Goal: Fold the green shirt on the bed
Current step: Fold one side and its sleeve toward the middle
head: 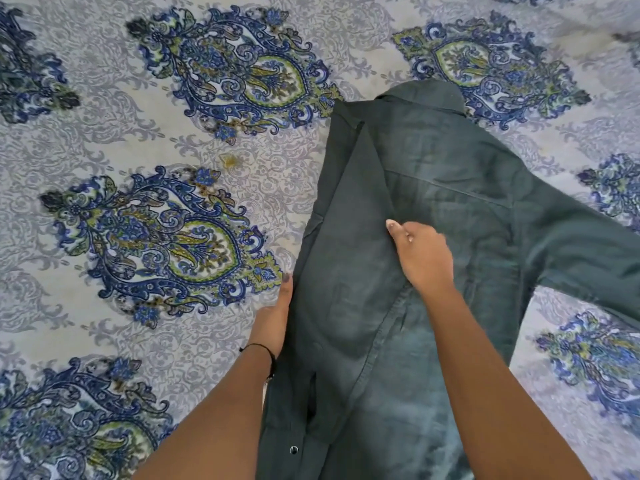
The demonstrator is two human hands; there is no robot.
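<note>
The dark green shirt (450,202) lies back-up on the bed, collar at the far end. Its left side and sleeve are folded over onto the back, forming a long diagonal flap. The right sleeve stretches out flat toward the right edge of view. My left hand (275,317) lies along the shirt's left folded edge, fingers partly tucked under the cloth. My right hand (422,252) rests on the middle of the shirt at the inner edge of the folded flap, fingers curled on the fabric.
The bed (173,150) is covered with a pale grey sheet printed with large blue and green paisley medallions. A small yellowish stain (230,161) marks the sheet left of the shirt. A thin black band circles my left wrist (266,351).
</note>
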